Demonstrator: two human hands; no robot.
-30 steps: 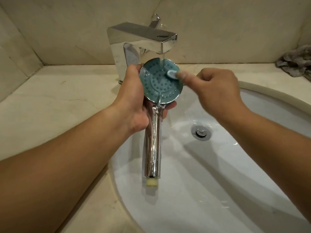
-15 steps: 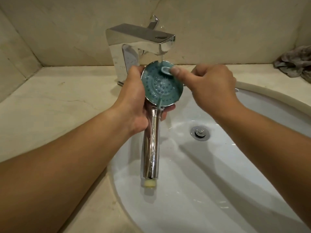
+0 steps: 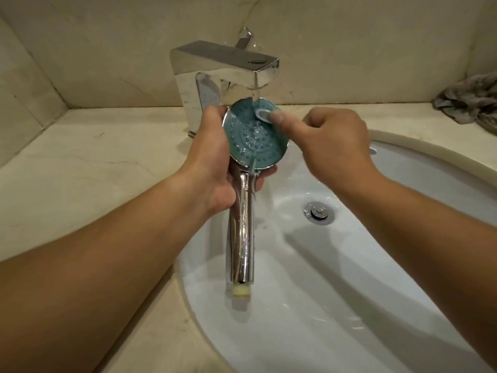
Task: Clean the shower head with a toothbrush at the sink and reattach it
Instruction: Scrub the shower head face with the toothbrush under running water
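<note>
A chrome shower head [image 3: 242, 232] with a round teal spray face points up under the running chrome faucet [image 3: 223, 63]. My left hand [image 3: 212, 162] grips it just below the face, its long handle hanging over the white sink [image 3: 349, 278]. My right hand [image 3: 336, 146] holds a toothbrush [image 3: 265, 114], whose pale head presses on the upper right part of the spray face; the brush handle is hidden inside my fist. Water streams from the spout onto the face and runs off its lower edge.
The sink drain [image 3: 319, 212] lies right of the shower handle. A beige stone counter [image 3: 94, 170] surrounds the basin, with beige walls behind. A crumpled grey cloth [image 3: 468, 100] lies at the far right on the counter.
The toothbrush head moved from the right side of the spray face up to its top edge, then slightly back down. My left hand keeps the shower head in place.
</note>
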